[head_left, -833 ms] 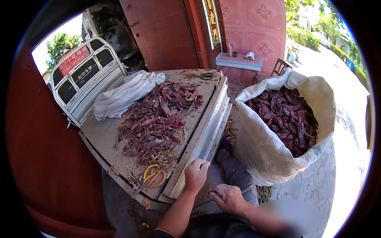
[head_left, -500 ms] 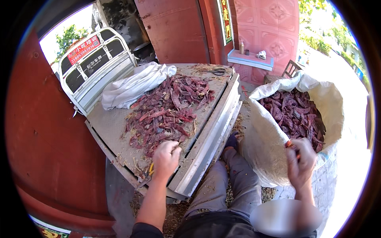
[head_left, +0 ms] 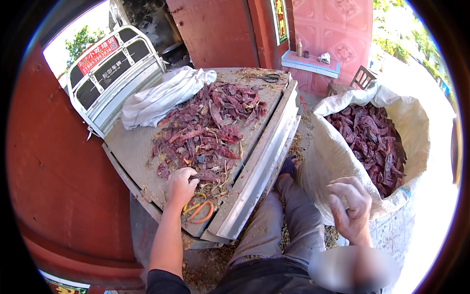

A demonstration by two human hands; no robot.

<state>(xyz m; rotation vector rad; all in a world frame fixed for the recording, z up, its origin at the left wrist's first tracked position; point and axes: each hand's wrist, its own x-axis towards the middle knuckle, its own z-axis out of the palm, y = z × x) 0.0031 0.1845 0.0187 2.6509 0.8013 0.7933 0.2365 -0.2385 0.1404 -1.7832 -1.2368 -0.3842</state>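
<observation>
Dried red chili peppers point(head_left: 210, 132) lie in a loose pile on the metal bed of a small truck. At the pile's near edge is my left hand point(head_left: 181, 187), its fingers closed on a dried chili pepper there, mostly hidden by the fingertips. Beside that wrist lies a pair of scissors or pliers with one orange and one yellow handle point(head_left: 201, 212). My right hand point(head_left: 350, 206) hovers by the near side of a big white woven sack point(head_left: 338, 181), fingers loosely curled and apart, nothing visible in them. Dark red dried peppers point(head_left: 367, 142) fill the sack.
A crumpled white sack point(head_left: 164, 95) rests on the truck bed point(head_left: 139, 152) behind the pile. Dark-handled scissors point(head_left: 269, 78) lie at its far edge. A wooden chair point(head_left: 363, 78) stands behind the full sack, near a pink tiled wall with a small ledge point(head_left: 311, 63).
The small orange-red piece in my right hand is gone, and that hand has lowered with loosened fingers. My left hand has moved left, uncovering the orange handle.
</observation>
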